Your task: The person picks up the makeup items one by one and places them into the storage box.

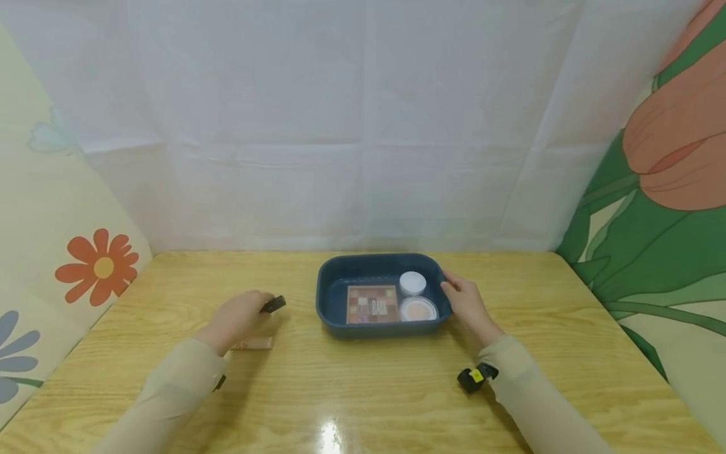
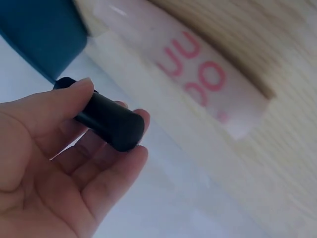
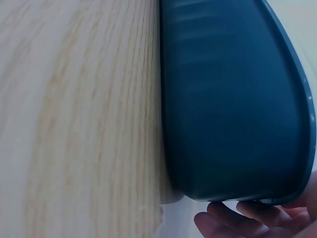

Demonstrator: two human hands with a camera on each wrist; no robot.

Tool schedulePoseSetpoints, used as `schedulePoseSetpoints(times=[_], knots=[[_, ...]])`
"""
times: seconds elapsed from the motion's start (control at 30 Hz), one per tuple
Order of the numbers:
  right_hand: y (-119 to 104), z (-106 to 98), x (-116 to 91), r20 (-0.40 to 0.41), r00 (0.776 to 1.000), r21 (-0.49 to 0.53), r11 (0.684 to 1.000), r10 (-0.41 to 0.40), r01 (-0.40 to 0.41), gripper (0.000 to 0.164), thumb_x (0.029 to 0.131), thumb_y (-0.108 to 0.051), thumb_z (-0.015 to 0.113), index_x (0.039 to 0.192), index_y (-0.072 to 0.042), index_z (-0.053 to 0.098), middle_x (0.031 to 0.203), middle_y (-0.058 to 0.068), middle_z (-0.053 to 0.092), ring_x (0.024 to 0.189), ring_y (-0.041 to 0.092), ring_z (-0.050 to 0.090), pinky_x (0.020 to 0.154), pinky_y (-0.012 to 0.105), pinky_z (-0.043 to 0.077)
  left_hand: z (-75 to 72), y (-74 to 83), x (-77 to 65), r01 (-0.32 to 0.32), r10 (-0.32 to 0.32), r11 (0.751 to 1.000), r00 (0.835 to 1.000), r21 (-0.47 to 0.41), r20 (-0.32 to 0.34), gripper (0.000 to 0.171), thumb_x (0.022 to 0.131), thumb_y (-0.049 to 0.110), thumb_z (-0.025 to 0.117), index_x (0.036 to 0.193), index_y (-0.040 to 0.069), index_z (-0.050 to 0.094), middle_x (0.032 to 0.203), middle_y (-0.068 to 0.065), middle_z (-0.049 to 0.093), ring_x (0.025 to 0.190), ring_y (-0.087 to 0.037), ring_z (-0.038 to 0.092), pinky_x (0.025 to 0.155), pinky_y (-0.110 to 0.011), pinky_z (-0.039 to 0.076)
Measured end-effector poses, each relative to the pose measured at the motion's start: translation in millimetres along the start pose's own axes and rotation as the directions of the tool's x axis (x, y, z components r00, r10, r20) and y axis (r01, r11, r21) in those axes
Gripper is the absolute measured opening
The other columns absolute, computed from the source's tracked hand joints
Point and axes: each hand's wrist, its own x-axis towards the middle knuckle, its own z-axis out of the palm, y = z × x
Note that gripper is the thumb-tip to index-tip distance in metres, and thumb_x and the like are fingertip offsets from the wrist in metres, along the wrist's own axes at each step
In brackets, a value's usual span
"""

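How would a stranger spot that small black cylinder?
On the yellow wood-grain table, find the dark-blue rectangular tray, then the left hand to its left. It holds the small black cylinder, set apart by colour from the pink lettered tube lying on the table.

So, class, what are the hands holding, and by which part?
Left hand: black cylindrical tube, by its sides. Right hand: dark-blue tray, by its right rim.

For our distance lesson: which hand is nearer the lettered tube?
Left. The left hand is close to the tube; the right hand is farther off, gripping the right end of the tray.
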Motion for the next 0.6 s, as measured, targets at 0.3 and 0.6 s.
schedulePoseSetpoints(times=[0.3, 0.6], knots=[[-1.6, -0.2, -1.4, 0.001, 1.0, 0.003, 1.0, -0.007, 0.007, 0.042, 0.101, 0.0, 0.041, 0.139, 0.017, 0.036, 0.144, 0.033, 0.035, 0.136, 0.044, 0.031, 0.112, 0.048, 0.028, -9.5, 15.9, 5.7, 0.03, -0.029, 0.999, 0.999, -0.032, 0.035, 0.022, 0.089, 0.002, 0.067, 0.11, -0.005, 0.065, 0.097, -0.015, 0.068, 0.092, -0.034, 0.066, 0.084, -0.05, 0.053], [0.3, -0.9, -0.5, 0.017, 1.0, 0.007, 1.0, -0.005, 0.004, 0.043, 0.102, 0.0, 0.04, 0.14, 0.017, 0.034, 0.145, 0.033, 0.033, 0.137, 0.044, 0.029, 0.113, 0.049, 0.027, -14.3, 28.2, 11.4, -0.011, 0.011, 0.999, 1.0, -0.046, 0.01, 0.008, 0.088, 0.002, 0.067, 0.096, 0.0, 0.066, 0.085, -0.007, 0.067, 0.081, -0.026, 0.065, 0.079, -0.047, 0.054]])
